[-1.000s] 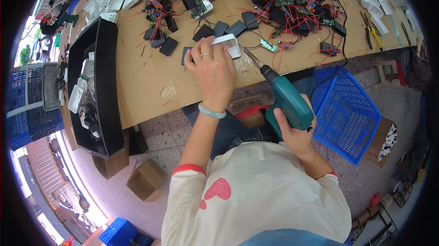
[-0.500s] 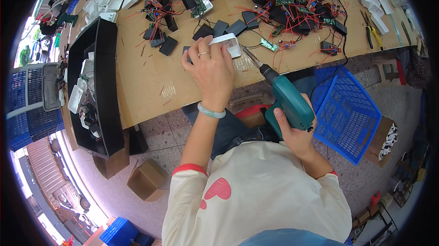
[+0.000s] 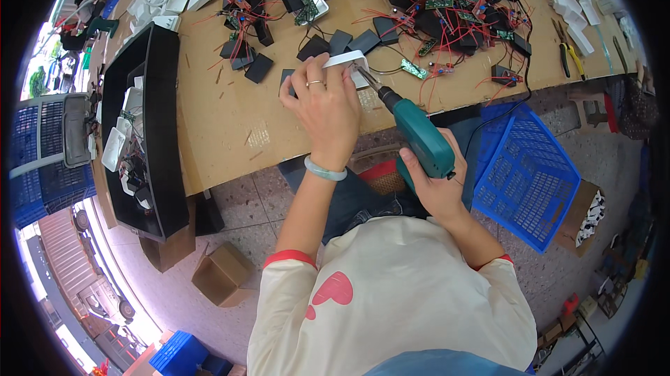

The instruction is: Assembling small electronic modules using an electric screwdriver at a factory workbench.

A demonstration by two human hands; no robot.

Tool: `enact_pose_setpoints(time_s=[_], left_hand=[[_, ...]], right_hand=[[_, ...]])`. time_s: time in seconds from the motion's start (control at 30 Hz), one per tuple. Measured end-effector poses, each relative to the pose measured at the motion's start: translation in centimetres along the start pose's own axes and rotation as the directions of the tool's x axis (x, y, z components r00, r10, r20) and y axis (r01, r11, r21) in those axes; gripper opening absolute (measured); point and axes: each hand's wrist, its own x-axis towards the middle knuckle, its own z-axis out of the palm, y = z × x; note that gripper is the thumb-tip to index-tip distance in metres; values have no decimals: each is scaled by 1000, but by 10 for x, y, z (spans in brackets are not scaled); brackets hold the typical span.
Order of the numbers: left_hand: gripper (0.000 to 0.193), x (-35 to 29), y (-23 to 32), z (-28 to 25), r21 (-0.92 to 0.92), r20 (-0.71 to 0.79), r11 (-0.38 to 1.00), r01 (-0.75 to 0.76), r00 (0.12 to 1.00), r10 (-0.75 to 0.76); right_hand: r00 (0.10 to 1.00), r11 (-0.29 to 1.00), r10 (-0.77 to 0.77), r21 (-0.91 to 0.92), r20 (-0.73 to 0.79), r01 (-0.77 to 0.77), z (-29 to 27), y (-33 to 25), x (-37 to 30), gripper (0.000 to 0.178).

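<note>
My left hand (image 3: pixel 330 111) reaches over the cardboard-covered table with its fingers bent onto a small white plastic case (image 3: pixel 347 58). The fingers steady the case, partly hiding it. My right hand (image 3: pixel 440 177) is wrapped around the grip of a green pistol-shaped tool that looks like a soldering gun (image 3: pixel 422 135). Its tapering metal tip points up and left, reaching the case beside my left fingertips. Whether the tip touches the inside is too small to tell. Just beyond the case lie black rectangular boxes (image 3: pixel 363 41) and a green circuit board (image 3: pixel 413 68).
A heap of black boxes, red wires and circuit boards (image 3: pixel 440 3) covers the table's far side. A black tray (image 3: pixel 165 131) with white cases stands left. Pliers (image 3: pixel 574 58) lie right. A blue basket (image 3: pixel 530 173) sits below the table edge; a black cord (image 3: pixel 528 83) hangs beside it.
My right hand has brought the soldering gun left and slightly up, so its tip now meets the white case. The case has tilted under my left fingers.
</note>
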Motion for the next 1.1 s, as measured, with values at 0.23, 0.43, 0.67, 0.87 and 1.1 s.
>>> enact_pose_setpoints(time_s=[0.23,0.43,0.67,0.87,1.1], left_hand=[[14,-1,-1,1,-37,-18,999,6,1000,-7],[14,-2,-1,2,-59,-21,998,11,1000,-13],[17,-2,0,1,-46,-8,999,12,1000,-13],[17,-2,0,2,-34,-10,999,12,1000,-12],[14,-2,0,2,-35,-8,999,10,1000,-10]], right_hand=[[1000,999,28,32,-8,-28,5,1,1,25],[998,998,57,25,-11,-57,3,0,2,25],[1000,1000,5,-3,-7,-5,5,1,4,25],[999,998,-37,-47,11,38,4,2,6,23],[997,994,-82,-66,16,83,4,4,7,24]])
